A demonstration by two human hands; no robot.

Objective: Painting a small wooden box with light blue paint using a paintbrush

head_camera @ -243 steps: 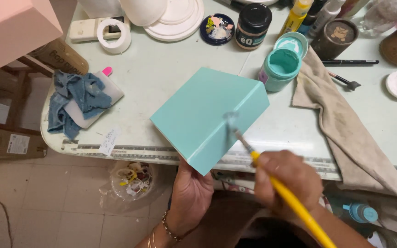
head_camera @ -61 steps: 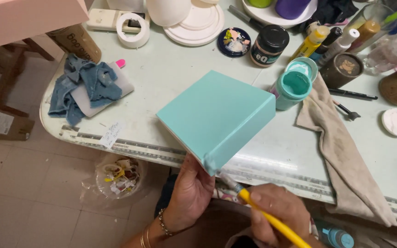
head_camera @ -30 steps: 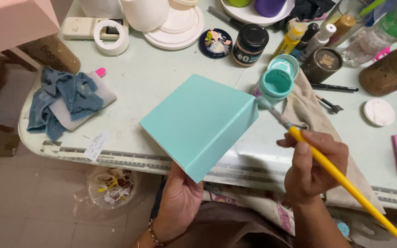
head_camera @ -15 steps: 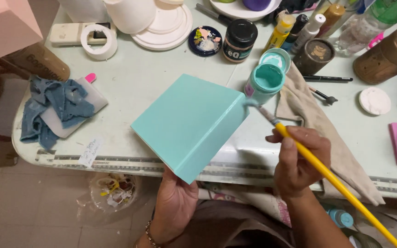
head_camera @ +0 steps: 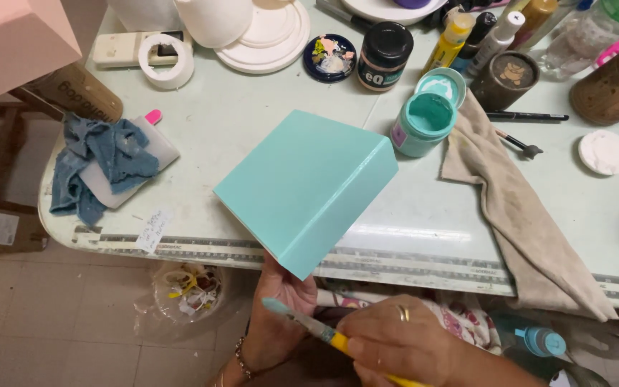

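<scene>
We've got one head-worn view, looking steeply down over the near edge of the table [head_camera: 202,136]. It sits close: our hands at the bottom, floor [head_camera: 73,330] at near left, jars and bottles along the far edge cropped by the frame top. No second view overlaps.

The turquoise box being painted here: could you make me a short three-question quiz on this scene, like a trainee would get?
1. True or false: the left hand holds the turquoise box from underneath.
2. Which hand holds the yellow-handled brush?
A. the left hand
B. the right hand
C. neither
3. Fill in: the open jar of turquoise paint stands on the table right beside the beige ____.

Key: 1 true. 2 B. 3 cloth.
</scene>
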